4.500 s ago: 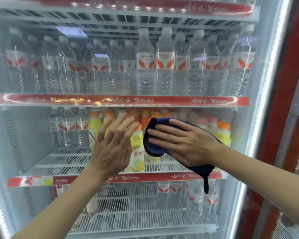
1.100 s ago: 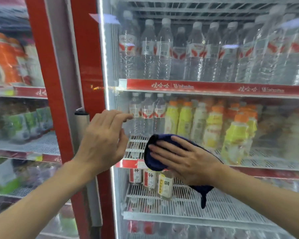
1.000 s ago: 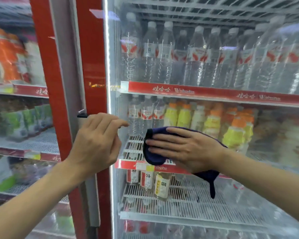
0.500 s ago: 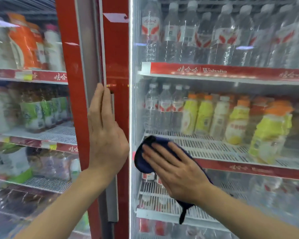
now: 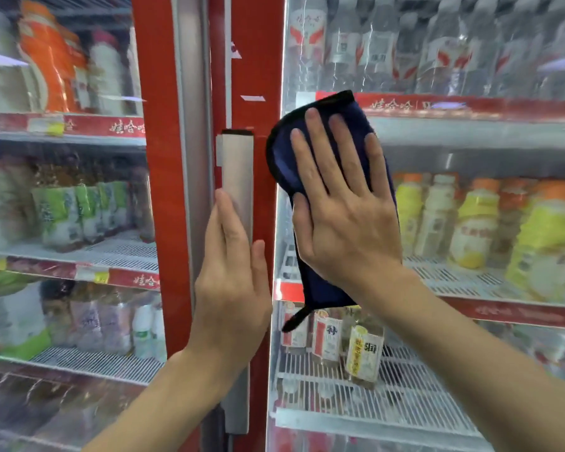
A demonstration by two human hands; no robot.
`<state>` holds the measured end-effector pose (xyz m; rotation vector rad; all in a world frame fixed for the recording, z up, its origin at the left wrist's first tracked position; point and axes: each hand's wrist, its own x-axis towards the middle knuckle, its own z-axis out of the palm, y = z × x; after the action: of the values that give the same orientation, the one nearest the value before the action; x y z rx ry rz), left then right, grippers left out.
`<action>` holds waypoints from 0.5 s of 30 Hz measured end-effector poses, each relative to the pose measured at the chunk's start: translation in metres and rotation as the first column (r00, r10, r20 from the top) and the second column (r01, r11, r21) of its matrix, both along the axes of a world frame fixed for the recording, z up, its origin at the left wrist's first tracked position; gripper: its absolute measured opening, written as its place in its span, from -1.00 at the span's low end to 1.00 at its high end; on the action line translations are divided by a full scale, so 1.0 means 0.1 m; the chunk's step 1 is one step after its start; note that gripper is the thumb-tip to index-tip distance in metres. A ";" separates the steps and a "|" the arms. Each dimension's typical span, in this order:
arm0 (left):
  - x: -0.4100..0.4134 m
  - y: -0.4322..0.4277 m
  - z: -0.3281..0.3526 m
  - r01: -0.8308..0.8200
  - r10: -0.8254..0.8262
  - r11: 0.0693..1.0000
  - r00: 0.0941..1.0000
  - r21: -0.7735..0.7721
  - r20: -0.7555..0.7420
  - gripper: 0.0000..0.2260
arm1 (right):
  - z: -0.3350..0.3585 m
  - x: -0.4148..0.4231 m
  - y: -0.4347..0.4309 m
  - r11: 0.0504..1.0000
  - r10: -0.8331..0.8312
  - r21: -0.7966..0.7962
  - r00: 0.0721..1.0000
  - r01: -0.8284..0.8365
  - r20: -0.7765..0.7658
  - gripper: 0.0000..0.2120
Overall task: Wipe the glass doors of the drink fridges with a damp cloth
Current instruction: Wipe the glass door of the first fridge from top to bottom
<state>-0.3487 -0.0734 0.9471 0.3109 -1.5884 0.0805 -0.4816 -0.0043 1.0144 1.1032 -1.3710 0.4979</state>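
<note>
Wiping step, judged under way. Your right hand (image 5: pixel 343 210), fingers spread flat, presses the one dark blue cloth (image 5: pixel 282 158) against the right glass door (image 5: pixel 470 148), at its left edge beside the red frame (image 5: pixel 261 76). Your left hand (image 5: pixel 232 282), fingers straight and together, rests on the single grey handle (image 5: pixel 238 158). Two doors show; the left door (image 5: pixel 62 207) is not being touched. The next move probably calls for firm, even strokes rightward across the pane.

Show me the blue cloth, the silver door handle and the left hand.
blue cloth (image 5: pixel 282 163), head view, bare fold near its left edge.
silver door handle (image 5: pixel 237 164), head view, upper part of the bar.
left hand (image 5: pixel 232 288), head view, back of the hand.
</note>
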 end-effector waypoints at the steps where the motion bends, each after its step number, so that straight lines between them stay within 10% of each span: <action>1: 0.01 0.02 -0.04 0.019 -0.019 1.000 1.000 0.015 -0.003 -0.50 | -0.06 0.02 -0.03 1.000 0.007 -0.030 1.000 -0.007 0.021 -0.44; 10: 0.16 0.05 -0.34 0.323 -0.319 0.945 0.946 0.057 -0.064 -0.49 | -1.17 0.05 0.01 0.979 0.044 0.204 0.995 -0.025 -0.092 -0.36; 15: 0.15 0.05 -0.50 0.359 -0.336 0.932 0.908 0.052 -0.250 -0.56 | -0.57 0.21 -0.24 0.995 0.095 0.021 0.995 -0.095 -0.008 -0.41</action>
<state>-0.3337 -0.0684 0.8969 0.1021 -1.3881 -0.3023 -0.4606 -0.0288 0.9579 1.1906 -1.3229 0.5480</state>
